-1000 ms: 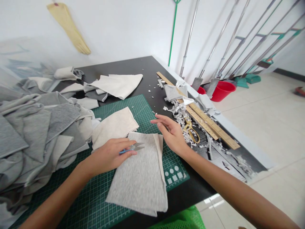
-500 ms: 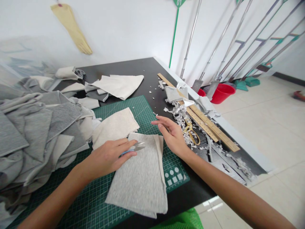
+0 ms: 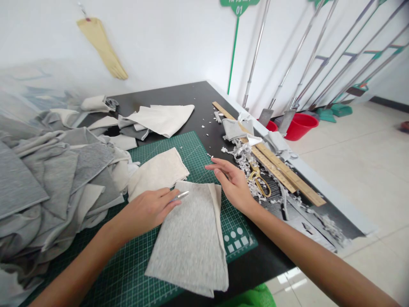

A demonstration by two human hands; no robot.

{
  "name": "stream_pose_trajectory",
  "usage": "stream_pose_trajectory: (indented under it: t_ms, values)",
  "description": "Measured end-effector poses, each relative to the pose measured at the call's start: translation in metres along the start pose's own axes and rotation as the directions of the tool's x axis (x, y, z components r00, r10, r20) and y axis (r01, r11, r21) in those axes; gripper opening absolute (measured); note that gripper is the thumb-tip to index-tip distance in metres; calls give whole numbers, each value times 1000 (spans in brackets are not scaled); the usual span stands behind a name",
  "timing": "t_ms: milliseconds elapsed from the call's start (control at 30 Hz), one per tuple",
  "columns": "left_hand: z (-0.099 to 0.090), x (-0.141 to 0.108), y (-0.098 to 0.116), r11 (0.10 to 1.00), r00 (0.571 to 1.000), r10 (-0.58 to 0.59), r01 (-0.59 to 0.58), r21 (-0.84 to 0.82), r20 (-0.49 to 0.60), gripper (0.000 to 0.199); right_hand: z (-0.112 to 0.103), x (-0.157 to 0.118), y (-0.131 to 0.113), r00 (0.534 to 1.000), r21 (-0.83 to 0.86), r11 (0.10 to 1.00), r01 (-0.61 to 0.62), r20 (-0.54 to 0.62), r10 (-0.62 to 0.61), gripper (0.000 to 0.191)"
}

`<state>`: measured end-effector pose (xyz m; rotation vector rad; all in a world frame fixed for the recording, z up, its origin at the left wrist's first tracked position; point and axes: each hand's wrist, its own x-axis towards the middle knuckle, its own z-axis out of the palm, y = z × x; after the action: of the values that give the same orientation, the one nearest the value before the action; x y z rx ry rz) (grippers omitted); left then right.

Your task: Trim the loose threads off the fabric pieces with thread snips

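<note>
My left hand [image 3: 147,211] rests at the edge of a grey marled fabric piece [image 3: 188,243] and grips small thread snips [image 3: 182,195]. Only their metal blades show beyond my fingers. My right hand [image 3: 233,183] hovers open above the green cutting mat [image 3: 166,145], holding nothing, its fingers spread. A cream fabric piece [image 3: 158,172] lies on the mat, just beyond my left hand and partly under the grey piece. Gold-handled scissors [image 3: 259,179] lie among white and grey scraps to the right of my right hand.
A heap of grey fabric pieces [image 3: 54,179] covers the table's left side. A wooden ruler [image 3: 281,175] and fabric scraps lie on the black table [image 3: 179,96]. Beyond its edge stand a red bucket [image 3: 300,125] and long metal-handled tools [image 3: 306,68].
The snips' blue handle has disappeared into my left hand, and the blades now point up and right. My right hand has barely moved. The view has tilted slightly.
</note>
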<state>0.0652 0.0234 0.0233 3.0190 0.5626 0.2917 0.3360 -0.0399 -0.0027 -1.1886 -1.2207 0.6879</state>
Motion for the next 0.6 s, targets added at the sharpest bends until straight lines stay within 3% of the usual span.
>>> stream_pose_trajectory:
  t_ms: [133, 300, 400, 467, 600]
  values:
    - [-4, -24, 10, 999, 999, 35, -35, 15, 31, 28, -1, 1, 0, 1000, -2, 1000, 3, -6, -3, 26]
    - [-16, -54, 43, 996, 996, 87, -86, -37, 24, 39, 1, 0, 1, 1000, -4, 1000, -6, 3, 6, 27]
    - [-19, -50, 63, 991, 990, 128, -125, -50, 66, 28, 2, -1, 2, 1000, -7, 1000, -16, 9, 16, 27]
    - [-20, -40, 72, 988, 985, 146, -142, -56, 87, 32, 2, -1, 3, 1000, -4, 1000, -13, 10, 13, 28]
    - [-22, -19, 81, 981, 984, 171, -167, -95, 39, 32, 1, 1, 3, 1000, 0, 1000, -3, 2, 3, 27]
